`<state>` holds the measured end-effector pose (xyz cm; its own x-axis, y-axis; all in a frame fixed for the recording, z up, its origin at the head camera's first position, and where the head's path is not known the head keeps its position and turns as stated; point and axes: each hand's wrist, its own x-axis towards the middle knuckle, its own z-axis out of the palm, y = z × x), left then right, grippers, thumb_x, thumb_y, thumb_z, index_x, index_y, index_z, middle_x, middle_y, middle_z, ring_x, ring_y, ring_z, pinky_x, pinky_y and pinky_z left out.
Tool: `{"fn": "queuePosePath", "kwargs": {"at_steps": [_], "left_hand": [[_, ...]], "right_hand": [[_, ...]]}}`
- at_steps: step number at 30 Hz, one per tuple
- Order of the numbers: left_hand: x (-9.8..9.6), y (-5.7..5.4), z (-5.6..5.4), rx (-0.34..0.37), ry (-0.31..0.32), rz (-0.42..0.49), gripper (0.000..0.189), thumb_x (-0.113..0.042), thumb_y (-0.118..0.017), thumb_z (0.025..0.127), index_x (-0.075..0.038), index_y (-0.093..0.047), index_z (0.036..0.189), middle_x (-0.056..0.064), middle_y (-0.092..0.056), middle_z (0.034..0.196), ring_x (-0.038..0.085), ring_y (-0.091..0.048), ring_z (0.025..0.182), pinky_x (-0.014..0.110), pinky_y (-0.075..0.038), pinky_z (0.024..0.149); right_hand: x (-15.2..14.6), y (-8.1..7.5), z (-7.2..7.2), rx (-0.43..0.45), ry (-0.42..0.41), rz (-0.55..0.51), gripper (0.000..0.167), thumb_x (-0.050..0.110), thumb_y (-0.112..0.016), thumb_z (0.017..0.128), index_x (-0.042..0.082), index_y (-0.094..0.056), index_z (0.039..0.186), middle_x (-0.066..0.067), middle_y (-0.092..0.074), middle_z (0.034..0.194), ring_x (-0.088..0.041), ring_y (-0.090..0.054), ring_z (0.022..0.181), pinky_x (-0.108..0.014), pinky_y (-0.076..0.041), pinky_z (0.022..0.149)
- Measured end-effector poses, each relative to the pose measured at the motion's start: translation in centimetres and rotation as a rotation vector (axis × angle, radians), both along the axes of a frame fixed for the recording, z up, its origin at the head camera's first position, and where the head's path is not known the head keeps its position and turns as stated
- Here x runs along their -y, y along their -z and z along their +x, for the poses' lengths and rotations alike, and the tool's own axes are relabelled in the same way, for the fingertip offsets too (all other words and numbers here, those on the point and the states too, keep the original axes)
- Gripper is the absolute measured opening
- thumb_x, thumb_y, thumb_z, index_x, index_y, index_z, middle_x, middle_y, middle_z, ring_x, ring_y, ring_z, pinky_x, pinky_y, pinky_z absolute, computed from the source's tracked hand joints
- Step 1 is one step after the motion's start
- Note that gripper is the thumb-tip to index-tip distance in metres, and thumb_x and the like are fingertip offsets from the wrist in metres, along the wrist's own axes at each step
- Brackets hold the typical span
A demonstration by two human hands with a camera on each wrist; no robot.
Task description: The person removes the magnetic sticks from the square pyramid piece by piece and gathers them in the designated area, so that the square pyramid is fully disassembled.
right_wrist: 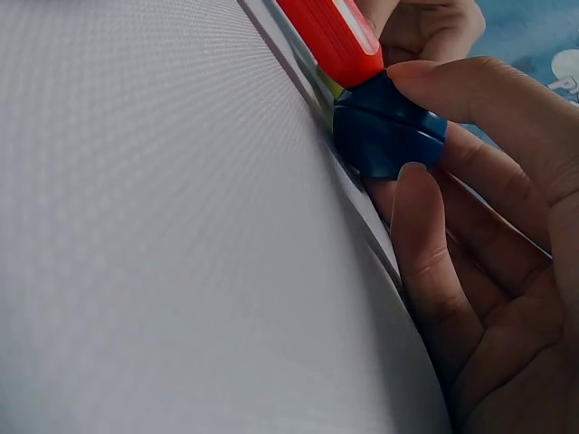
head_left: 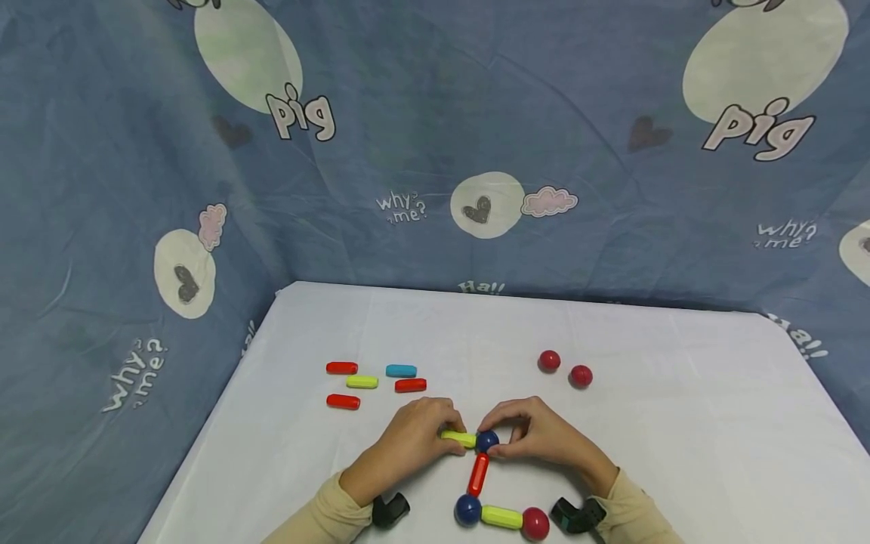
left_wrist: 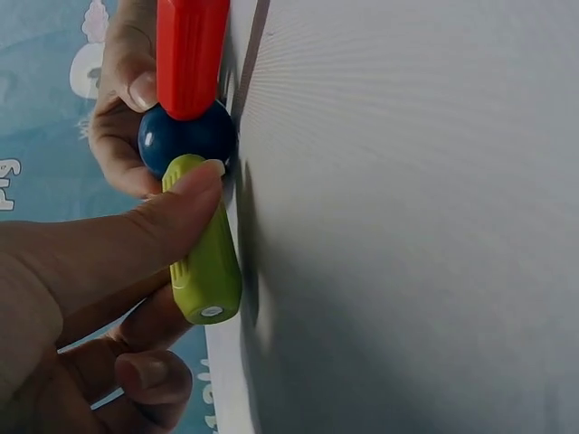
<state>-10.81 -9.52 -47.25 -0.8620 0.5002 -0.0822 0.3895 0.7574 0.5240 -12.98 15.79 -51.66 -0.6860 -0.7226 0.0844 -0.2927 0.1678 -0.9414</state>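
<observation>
My left hand [head_left: 424, 429] pinches a yellow-green rod [head_left: 458, 438] between thumb and fingers. One end of this rod touches a blue ball [head_left: 487, 441], which my right hand [head_left: 537, 431] holds from the other side. From that ball a red rod [head_left: 479, 474] runs toward the near edge to a second blue ball [head_left: 467, 511]. Another yellow-green rod [head_left: 501, 517] joins the second ball to a red ball [head_left: 535, 523]. In the left wrist view, the pinched rod [left_wrist: 208, 271] shows a small metallic disc on its free end. The right wrist view shows a seam round the blue ball [right_wrist: 384, 131].
Loose rods lie at the left back of the white table [head_left: 680, 423]: several red [head_left: 342, 368], one blue [head_left: 401, 371], one yellow-green [head_left: 362, 382]. Two loose red balls [head_left: 549, 361] sit at the back right. A blue printed cloth [head_left: 381, 113] hangs behind the table.
</observation>
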Motion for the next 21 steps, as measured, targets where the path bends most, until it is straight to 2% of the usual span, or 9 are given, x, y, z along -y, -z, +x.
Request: {"fn": "queuePosePath", "kwargs": {"at_steps": [5,12,16,21], "left_hand": [[0.3,-0.2,0.0,-0.03,-0.015,-0.027,0.019,-0.031,-0.092,0.077,-0.02,-0.081,0.087,-0.015,-0.066,0.08,0.001,-0.055,0.073,0.021,-0.042,0.067],[2.2,-0.9,-0.9,-0.082,-0.178,-0.049,0.02,-0.024,-0.095,0.072,-0.017,-0.081,0.085,-0.011,-0.067,0.08,0.008,-0.058,0.078,0.026,-0.046,0.068],[2.8,-1.0,-1.1,-0.103,-0.235,-0.043,0.02,-0.023,-0.094,0.074,-0.015,-0.082,0.087,-0.009,-0.067,0.08,0.008,-0.056,0.075,0.024,-0.044,0.065],[3.2,-0.8,-1.2,-0.16,-0.284,-0.052,0.017,-0.019,-0.093,0.075,-0.015,-0.081,0.086,-0.008,-0.059,0.075,0.007,-0.05,0.071,0.023,-0.04,0.061]], "right_hand": [[-0.1,-0.2,0.0,-0.002,0.011,0.016,0.029,0.017,-0.084,0.086,0.013,-0.077,0.113,-0.007,-0.077,0.11,0.003,-0.058,0.066,-0.022,-0.056,0.056],[-0.4,-0.6,0.1,0.021,0.035,0.059,0.028,0.017,-0.084,0.086,0.016,-0.077,0.113,-0.004,-0.077,0.112,0.001,-0.06,0.073,-0.02,-0.055,0.059],[-0.3,-0.6,0.1,0.028,0.033,0.059,0.029,0.017,-0.084,0.086,0.016,-0.077,0.114,-0.005,-0.076,0.113,0.002,-0.06,0.073,-0.02,-0.055,0.06],[-0.3,-0.4,0.1,0.026,0.028,0.052,0.029,0.017,-0.084,0.086,0.016,-0.077,0.114,-0.005,-0.076,0.112,0.0,-0.06,0.075,-0.02,-0.055,0.06]]}}
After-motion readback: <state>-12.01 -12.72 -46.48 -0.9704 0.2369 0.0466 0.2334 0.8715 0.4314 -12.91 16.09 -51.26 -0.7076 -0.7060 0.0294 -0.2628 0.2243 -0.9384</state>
